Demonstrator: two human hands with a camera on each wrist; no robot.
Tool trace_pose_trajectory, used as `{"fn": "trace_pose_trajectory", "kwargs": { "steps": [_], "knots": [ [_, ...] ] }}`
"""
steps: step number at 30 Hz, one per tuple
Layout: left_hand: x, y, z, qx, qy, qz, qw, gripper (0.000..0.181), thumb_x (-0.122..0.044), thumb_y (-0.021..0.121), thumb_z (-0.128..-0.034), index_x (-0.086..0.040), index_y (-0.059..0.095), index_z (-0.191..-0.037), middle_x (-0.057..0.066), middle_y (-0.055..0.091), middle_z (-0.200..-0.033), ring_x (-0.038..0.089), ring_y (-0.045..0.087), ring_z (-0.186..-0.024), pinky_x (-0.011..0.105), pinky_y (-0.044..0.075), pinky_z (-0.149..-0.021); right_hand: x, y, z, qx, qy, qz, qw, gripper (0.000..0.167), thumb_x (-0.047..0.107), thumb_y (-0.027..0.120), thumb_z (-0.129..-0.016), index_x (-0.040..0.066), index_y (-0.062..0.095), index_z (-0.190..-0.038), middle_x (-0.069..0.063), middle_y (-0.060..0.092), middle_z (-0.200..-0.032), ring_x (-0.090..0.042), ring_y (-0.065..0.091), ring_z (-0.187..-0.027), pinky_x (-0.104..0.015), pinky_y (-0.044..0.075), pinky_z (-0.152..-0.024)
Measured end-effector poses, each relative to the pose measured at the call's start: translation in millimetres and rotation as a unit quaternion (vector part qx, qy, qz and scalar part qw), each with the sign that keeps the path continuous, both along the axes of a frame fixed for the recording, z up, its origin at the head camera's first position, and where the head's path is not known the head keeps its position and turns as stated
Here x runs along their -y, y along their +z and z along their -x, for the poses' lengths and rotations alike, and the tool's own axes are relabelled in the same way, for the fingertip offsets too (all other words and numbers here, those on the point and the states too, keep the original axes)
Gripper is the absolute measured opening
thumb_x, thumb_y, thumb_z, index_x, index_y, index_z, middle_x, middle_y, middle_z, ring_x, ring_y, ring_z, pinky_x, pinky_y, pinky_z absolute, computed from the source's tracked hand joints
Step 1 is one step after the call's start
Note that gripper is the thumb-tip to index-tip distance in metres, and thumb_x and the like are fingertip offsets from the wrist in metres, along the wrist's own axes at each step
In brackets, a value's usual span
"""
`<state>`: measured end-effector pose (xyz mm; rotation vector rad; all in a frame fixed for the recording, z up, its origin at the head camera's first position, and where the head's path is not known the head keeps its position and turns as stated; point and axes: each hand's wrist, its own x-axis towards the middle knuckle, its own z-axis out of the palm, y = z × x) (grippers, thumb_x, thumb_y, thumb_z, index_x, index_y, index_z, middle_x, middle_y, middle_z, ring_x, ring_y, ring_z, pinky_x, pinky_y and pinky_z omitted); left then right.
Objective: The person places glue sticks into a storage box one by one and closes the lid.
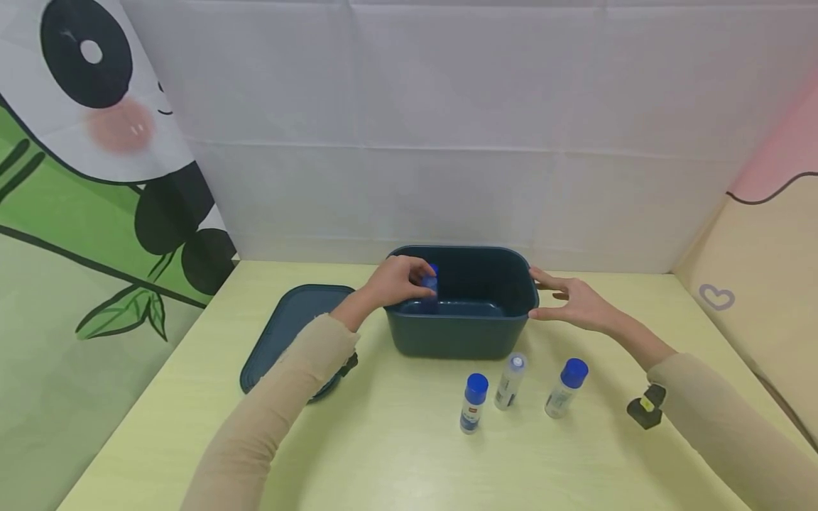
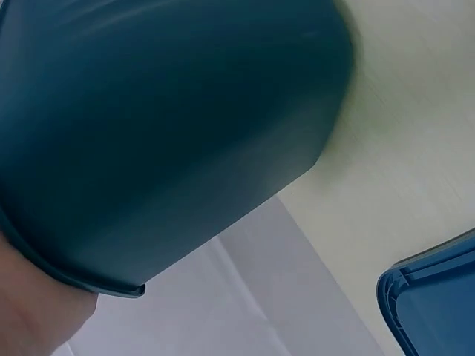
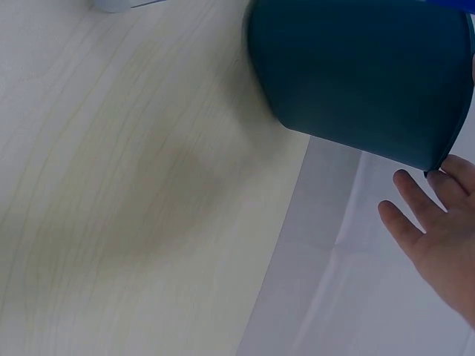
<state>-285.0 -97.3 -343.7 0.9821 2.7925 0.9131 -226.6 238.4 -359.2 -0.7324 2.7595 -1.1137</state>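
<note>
A dark teal bin [image 1: 456, 337] stands on the table with its top open. My left hand [image 1: 399, 279] reaches over its left rim and pinches a small blue-capped bottle [image 1: 430, 282] upright inside. In the left wrist view, the bin wall [image 2: 185, 148] hides the fingers and the bottle. My right hand [image 1: 575, 304] is at the right rim, fingers spread, fingertips touching the edge. In front of the bin stand a labelled bottle with a blue cap [image 1: 471, 404], a clear bottle with a pale top [image 1: 510, 383] and another blue-capped bottle [image 1: 565, 389].
A dark teal lid [image 1: 307, 312] lies flat on the table left of the bin, partly under the left forearm. White cloth [image 1: 447, 142] hangs behind the table [image 1: 396, 447]. Printed panels border both sides.
</note>
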Motion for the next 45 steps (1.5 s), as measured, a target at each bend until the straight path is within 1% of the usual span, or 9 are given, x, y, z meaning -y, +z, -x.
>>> {"fn": "trace_pose_trajectory", "kwargs": {
  "steps": [9,14,22,32,36,38,42,45],
  "knots": [
    [-0.6,-2.7,3.0,-0.002,-0.002,0.021,0.9998,0.033,-0.025,0.074,-0.0761,-0.007,0.067,-0.102,0.004,0.068,-0.096,0.014,0.065,-0.084,0.026,0.051,-0.075,0,0.8,-0.2,-0.001,-0.004,-0.001,1.0000,0.075,0.023,0.067,-0.082,0.001,0.026,-0.142,-0.020,0.024,-0.145,-0.037,0.038,-0.124,-0.053,0.032,-0.099],
    [0.5,-3.0,3.5,0.002,-0.003,0.017,0.9998,0.032,-0.025,0.074,-0.0752,-0.007,0.067,-0.101,0.003,0.068,-0.094,0.013,0.065,-0.083,0.025,0.051,-0.074,1,0.6,-0.2,0.000,-0.004,-0.001,1.0000,0.075,0.023,0.067,-0.082,0.001,0.026,-0.142,-0.020,0.025,-0.145,-0.037,0.038,-0.124,-0.053,0.032,-0.098],
    [1.3,-3.0,4.8,0.021,-0.007,0.002,0.9998,0.033,-0.022,0.074,-0.0756,-0.007,0.067,-0.103,0.004,0.066,-0.095,0.015,0.065,-0.084,0.024,0.052,-0.071,0,0.3,0.4,-0.002,-0.003,-0.004,1.0000,0.075,0.023,0.067,-0.082,0.000,0.026,-0.142,-0.020,0.025,-0.145,-0.037,0.038,-0.124,-0.053,0.032,-0.098],
    [2.5,-1.4,4.0,0.029,-0.005,0.001,0.9996,0.035,-0.021,0.075,-0.0748,-0.006,0.066,-0.105,0.005,0.065,-0.096,0.015,0.064,-0.084,0.023,0.052,-0.070,0,0.5,0.1,-0.004,-0.005,-0.008,0.9999,0.076,0.024,0.067,-0.082,0.000,0.026,-0.142,-0.020,0.026,-0.145,-0.037,0.039,-0.124,-0.053,0.032,-0.098],
    [6.4,2.5,3.6,0.038,-0.003,-0.004,0.9993,0.036,-0.022,0.075,-0.0751,-0.006,0.065,-0.106,0.006,0.064,-0.098,0.016,0.063,-0.086,0.024,0.051,-0.072,0,0.5,0.1,-0.003,-0.005,-0.006,1.0000,0.076,0.023,0.067,-0.082,0.000,0.026,-0.142,-0.020,0.025,-0.145,-0.037,0.038,-0.124,-0.053,0.032,-0.098],
    [9.3,5.9,3.1,0.035,0.002,-0.005,0.9994,0.036,-0.023,0.075,-0.0753,-0.007,0.065,-0.106,0.006,0.064,-0.099,0.016,0.063,-0.087,0.024,0.051,-0.073,1,0.4,0.2,-0.001,-0.004,-0.004,1.0000,0.076,0.023,0.067,-0.082,0.000,0.026,-0.142,-0.020,0.025,-0.145,-0.037,0.038,-0.124,-0.053,0.032,-0.098],
    [14.9,15.9,-2.3,0.007,0.004,-0.015,0.9998,0.036,-0.024,0.074,-0.0756,-0.006,0.065,-0.106,0.008,0.064,-0.101,0.017,0.062,-0.088,0.027,0.051,-0.076,0,0.7,0.1,-0.001,-0.004,-0.001,1.0000,0.076,0.023,0.067,-0.082,0.000,0.027,-0.141,-0.020,0.025,-0.145,-0.037,0.038,-0.124,-0.054,0.031,-0.099],
    [16.6,25.7,-11.7,-0.012,-0.006,-0.033,0.9994,0.036,-0.022,0.074,-0.0759,-0.004,0.065,-0.106,0.010,0.063,-0.104,0.019,0.061,-0.091,0.028,0.051,-0.077,0,0.6,0.3,-0.001,-0.006,-0.001,1.0000,0.076,0.024,0.067,-0.082,0.000,0.027,-0.141,-0.020,0.026,-0.145,-0.037,0.038,-0.124,-0.054,0.031,-0.099]
  ]
}}
